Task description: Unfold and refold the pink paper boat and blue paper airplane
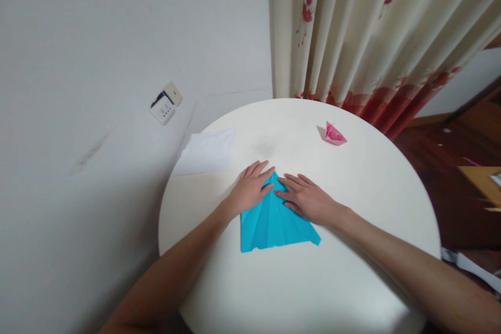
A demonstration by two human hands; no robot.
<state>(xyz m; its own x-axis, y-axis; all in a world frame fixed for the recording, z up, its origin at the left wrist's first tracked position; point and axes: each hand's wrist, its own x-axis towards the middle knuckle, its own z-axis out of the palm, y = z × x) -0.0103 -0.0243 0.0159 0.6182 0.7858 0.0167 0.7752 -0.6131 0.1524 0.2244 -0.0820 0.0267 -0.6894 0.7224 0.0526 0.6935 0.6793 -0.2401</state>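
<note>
Head-high, close, downward onto table (352,271)

- Blue paper (274,222): folded into a flat triangle, creased lengthwise, apex pointing away, lying on white round table (352,188), pressed near the tip.

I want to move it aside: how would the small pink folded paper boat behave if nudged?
The pink paper boat would probably slide easily, since the round white table looks smooth. Being small and folded paper, it is likely very light, may tip, and would crush if pinched.
</note>
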